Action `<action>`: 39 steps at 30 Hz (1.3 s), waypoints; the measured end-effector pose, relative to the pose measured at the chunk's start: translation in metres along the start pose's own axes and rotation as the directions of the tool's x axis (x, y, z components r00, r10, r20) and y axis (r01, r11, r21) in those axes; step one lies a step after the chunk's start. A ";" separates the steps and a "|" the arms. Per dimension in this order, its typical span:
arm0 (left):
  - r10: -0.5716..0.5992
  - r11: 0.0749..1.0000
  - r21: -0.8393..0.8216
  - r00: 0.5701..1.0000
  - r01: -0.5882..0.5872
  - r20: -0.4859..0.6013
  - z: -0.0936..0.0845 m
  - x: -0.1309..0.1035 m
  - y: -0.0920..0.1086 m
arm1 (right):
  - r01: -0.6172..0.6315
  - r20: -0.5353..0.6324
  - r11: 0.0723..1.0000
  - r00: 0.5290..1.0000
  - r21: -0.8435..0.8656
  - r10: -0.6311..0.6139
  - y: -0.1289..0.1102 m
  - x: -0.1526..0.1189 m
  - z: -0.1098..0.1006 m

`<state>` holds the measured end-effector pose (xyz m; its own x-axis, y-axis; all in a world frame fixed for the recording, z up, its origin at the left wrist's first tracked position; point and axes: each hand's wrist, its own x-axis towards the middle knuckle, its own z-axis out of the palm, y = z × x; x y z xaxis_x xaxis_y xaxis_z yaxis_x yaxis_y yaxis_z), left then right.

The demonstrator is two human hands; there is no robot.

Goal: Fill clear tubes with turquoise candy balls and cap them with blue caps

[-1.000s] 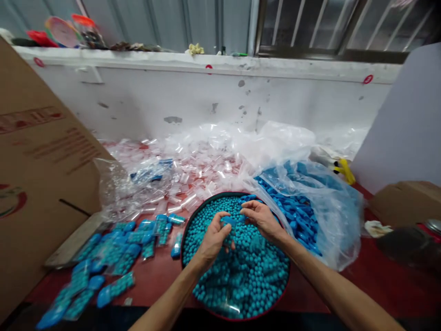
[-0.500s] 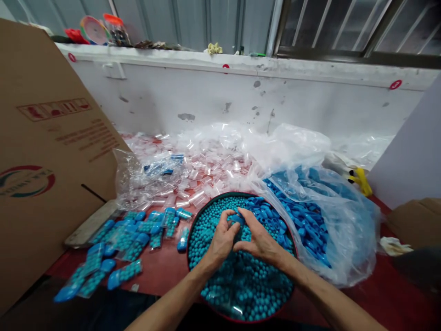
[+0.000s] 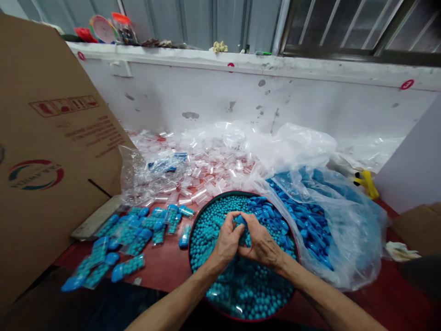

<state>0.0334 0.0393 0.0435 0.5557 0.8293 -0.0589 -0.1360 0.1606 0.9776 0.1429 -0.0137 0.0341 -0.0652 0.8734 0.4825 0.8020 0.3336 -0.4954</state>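
Above a round tub (image 3: 189, 250) full of teal beads (image 3: 206, 232), my two hands meet around a small blue cap (image 3: 240, 221). My left hand (image 3: 225, 239) pinches it between thumb and fingers from the left. My right hand (image 3: 261, 241) closes on it from the right. Whether a clear tube sits under the cap is hidden by the fingers. Loose blue caps (image 3: 267, 212) lie on the beads at the tub's back right. To the left, several clear tubes with blue caps (image 3: 132, 265) hold teal beads.
Empty clear tubes (image 3: 206, 189) are heaped behind the tub on the red table (image 3: 161, 271). A plastic bag (image 3: 358, 230) spills blue caps on the right. The left side is bounded by a large cardboard box (image 3: 51, 138), with yellow-handled cutters (image 3: 369, 185) at the far right.
My right hand has closed in toward my left, its fingers now drawn together around the cap. The whole view has shifted slightly, so everything sits a little further right.
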 end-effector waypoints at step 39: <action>-0.282 0.813 -0.388 0.877 0.433 0.389 -0.004 -0.008 0.014 | -0.272 0.167 0.935 0.957 0.226 0.238 -0.006 -0.002 -0.015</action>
<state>0.0233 0.0368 0.0565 0.8445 0.4743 -0.2489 -0.1883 0.6978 0.6911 0.1469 -0.0228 0.0473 0.0296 0.9742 0.2236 0.6340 0.1547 -0.7577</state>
